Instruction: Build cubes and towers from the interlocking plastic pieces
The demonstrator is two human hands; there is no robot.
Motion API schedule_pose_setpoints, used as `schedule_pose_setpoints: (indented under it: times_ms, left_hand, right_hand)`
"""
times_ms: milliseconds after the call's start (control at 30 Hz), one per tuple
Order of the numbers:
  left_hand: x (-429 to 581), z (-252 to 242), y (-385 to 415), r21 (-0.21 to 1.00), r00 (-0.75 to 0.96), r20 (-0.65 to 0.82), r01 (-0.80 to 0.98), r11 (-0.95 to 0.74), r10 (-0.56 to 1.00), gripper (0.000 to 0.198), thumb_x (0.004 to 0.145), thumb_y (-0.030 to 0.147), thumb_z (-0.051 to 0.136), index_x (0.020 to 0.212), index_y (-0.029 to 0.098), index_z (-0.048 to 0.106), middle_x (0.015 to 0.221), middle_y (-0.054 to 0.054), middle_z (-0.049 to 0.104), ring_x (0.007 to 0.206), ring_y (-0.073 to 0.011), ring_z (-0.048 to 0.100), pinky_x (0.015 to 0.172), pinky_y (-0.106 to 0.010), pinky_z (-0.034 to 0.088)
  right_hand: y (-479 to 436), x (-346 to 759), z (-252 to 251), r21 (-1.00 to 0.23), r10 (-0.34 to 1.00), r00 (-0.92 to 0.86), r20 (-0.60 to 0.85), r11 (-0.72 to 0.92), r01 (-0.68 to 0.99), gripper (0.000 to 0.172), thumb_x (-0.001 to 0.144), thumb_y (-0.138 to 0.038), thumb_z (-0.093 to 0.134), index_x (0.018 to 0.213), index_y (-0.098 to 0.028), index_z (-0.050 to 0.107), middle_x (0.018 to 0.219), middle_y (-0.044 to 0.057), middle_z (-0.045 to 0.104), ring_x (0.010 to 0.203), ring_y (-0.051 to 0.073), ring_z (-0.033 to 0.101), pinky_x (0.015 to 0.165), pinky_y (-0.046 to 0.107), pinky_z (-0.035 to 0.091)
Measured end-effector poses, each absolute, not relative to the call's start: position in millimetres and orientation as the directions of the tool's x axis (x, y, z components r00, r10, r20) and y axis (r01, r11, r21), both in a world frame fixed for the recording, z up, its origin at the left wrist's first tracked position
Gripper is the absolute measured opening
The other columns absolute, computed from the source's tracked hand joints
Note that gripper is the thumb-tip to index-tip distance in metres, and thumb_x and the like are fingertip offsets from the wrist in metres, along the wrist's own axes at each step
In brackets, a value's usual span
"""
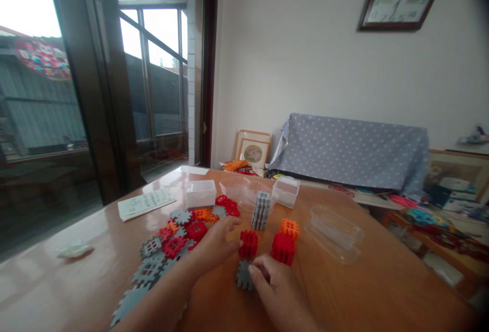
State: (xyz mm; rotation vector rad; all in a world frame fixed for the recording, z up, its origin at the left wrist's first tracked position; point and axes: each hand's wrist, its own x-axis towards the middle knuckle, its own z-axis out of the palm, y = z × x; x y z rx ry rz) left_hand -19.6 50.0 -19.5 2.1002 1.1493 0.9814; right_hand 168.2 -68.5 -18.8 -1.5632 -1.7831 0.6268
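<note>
My left hand point(216, 243) reaches over the middle of the table, fingers apart. Its thumb is close to a stack of red notched building tiles point(248, 244); whether they touch I cannot tell. In front of that stack is a grey notched building tile point(243, 275). My right hand point(277, 283) has its fingers curled, with thumb and forefinger closed at the tile's right edge. Beyond them stands a tall stack of grey tiles point(262, 211). To the right are another red stack point(283, 248) and an orange stack point(289, 227).
Loose red, grey and orange tiles point(173, 245) spread left of my hands. Clear plastic boxes point(200, 193) point(286, 192) stand at the back, and a transparent container point(334, 232) lies at right. A written sheet point(146, 203) and a small packet point(75, 249) lie on the left.
</note>
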Motion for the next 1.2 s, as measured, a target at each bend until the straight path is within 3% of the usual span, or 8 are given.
schedule_pose_setpoints:
  times_ms: [67, 200, 333, 533, 667, 767, 1033, 1200]
  left_hand:
    - [-32.9, -9.7, 53.8, 0.758, 0.347, 0.326, 0.46, -0.463, 0.879, 0.038, 0.079, 0.023, 0.063, 0.116, 0.019, 0.062, 0.118, -0.009, 0.068, 0.109, -0.0225, 0.064, 0.096, -0.034, 0.05]
    - [-65.9, 7.3, 62.3, 0.794, 0.243, 0.245, 0.505, -0.338, 0.939, 0.03, 0.084, 0.026, 0.051, 0.111, 0.016, 0.061, 0.099, -0.006, 0.071, 0.087, -0.0177, 0.067, 0.075, -0.028, 0.052]
    - [-92.2, 10.9, 63.8, 0.71, 0.203, 0.21, 0.641, -0.292, 0.956, 0.031, 0.085, 0.023, 0.045, 0.111, 0.017, 0.061, 0.086, -0.003, 0.071, 0.074, -0.0163, 0.065, 0.064, -0.025, 0.046]
    - [-106.4, 17.6, 55.3, 0.426, 0.137, 0.196, 0.88, -0.21, 0.971, 0.024, 0.079, 0.021, 0.05, 0.098, 0.022, 0.064, 0.096, -0.008, 0.072, 0.09, -0.0249, 0.067, 0.072, -0.03, 0.045]
    - [-108.6, 22.3, 54.0, 0.283, 0.119, 0.194, 0.944, -0.172, 0.974, 0.016, 0.078, 0.025, 0.053, 0.092, 0.022, 0.062, 0.101, -0.011, 0.071, 0.095, -0.0303, 0.065, 0.076, -0.036, 0.046]
    - [-108.5, 16.5, 58.0, 0.211, 0.106, 0.174, 0.967, -0.142, 0.979, 0.021, 0.077, 0.029, 0.056, 0.096, 0.022, 0.063, 0.107, -0.013, 0.07, 0.1, -0.034, 0.063, 0.081, -0.041, 0.046]
    - [-106.7, -2.5, 66.9, 0.17, 0.117, 0.146, 0.975, -0.142, 0.982, 0.03, 0.071, 0.025, 0.061, 0.101, 0.024, 0.063, 0.113, -0.01, 0.069, 0.11, -0.0347, 0.058, 0.097, -0.051, 0.039]
    - [-104.8, -4.2, 68.2, 0.166, 0.105, 0.152, 0.977, -0.13, 0.983, 0.028, 0.073, 0.023, 0.06, 0.101, 0.022, 0.062, 0.117, -0.012, 0.065, 0.11, -0.0342, 0.056, 0.096, -0.05, 0.04]
  right_hand:
    - [-67.5, 168.5, -21.0, -0.733, 0.983, -0.062, 0.173, 0.171, 0.659, 0.03, 0.097, -0.045, 0.046, 0.089, -0.023, 0.065, 0.079, 0.0, 0.071, 0.074, 0.016, 0.066, 0.064, 0.024, 0.039]
    - [-66.2, 167.8, -25.6, -0.729, 0.983, -0.091, 0.159, 0.18, 0.66, 0.032, 0.096, -0.047, 0.045, 0.091, -0.024, 0.066, 0.08, 0.0, 0.072, 0.075, 0.017, 0.066, 0.065, 0.025, 0.04]
    - [-65.9, 166.5, -27.6, -0.721, 0.983, -0.125, 0.137, 0.185, 0.668, 0.033, 0.096, -0.048, 0.044, 0.09, -0.024, 0.066, 0.083, 0.0, 0.072, 0.077, 0.018, 0.066, 0.067, 0.026, 0.041]
    - [-63.7, 168.3, -32.6, -0.696, 0.975, -0.178, 0.135, 0.221, 0.683, 0.038, 0.097, -0.052, 0.04, 0.095, -0.024, 0.066, 0.085, 0.001, 0.072, 0.08, 0.02, 0.066, 0.07, 0.026, 0.043]
    - [-60.8, 168.7, -35.0, -0.687, 0.975, -0.188, 0.118, 0.217, 0.694, 0.038, 0.097, -0.053, 0.04, 0.094, -0.025, 0.066, 0.085, 0.001, 0.072, 0.08, 0.02, 0.067, 0.071, 0.026, 0.044]
    - [-58.9, 168.2, -37.5, -0.676, 0.974, -0.197, 0.11, 0.218, 0.703, 0.038, 0.096, -0.053, 0.04, 0.092, -0.025, 0.065, 0.085, 0.001, 0.072, 0.08, 0.02, 0.067, 0.071, 0.026, 0.044]
    - [-57.9, 170.5, -42.3, -0.68, 0.976, -0.199, 0.087, 0.204, 0.704, 0.038, 0.095, -0.053, 0.041, 0.094, -0.024, 0.066, 0.084, 0.002, 0.073, 0.079, 0.02, 0.066, 0.071, 0.027, 0.044]
    - [-57.8, 170.8, -41.0, -0.678, 0.976, -0.2, 0.082, 0.202, 0.706, 0.037, 0.095, -0.052, 0.042, 0.094, -0.025, 0.067, 0.084, 0.002, 0.073, 0.077, 0.02, 0.065, 0.069, 0.027, 0.043]
